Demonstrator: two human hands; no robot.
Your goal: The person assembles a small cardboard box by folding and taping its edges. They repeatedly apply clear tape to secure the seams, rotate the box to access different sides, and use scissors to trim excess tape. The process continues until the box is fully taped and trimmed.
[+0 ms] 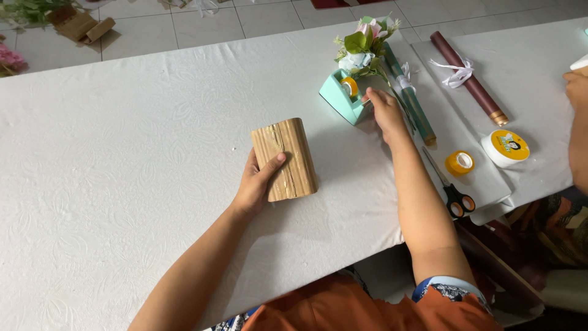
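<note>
While the left hand [257,184] is gripping the lower left edge of a ribbed wooden block [285,159], thumb pressing on its top face, the block is lying flat on the white tablecloth [122,153] near the table's middle. Right hand [384,110] is reaching to the mint tape dispenser [342,95], fingers pinching at its front edge (what they are pinching is too small to tell). Artificial flowers [364,46] are lying just behind the dispenser. Rolled wrapping paper [468,76], scissors [452,190], a yellow tape roll [459,163] and a round tub [505,147] are sitting to the right. Another person's hand [576,89] is showing at the right edge.
</note>
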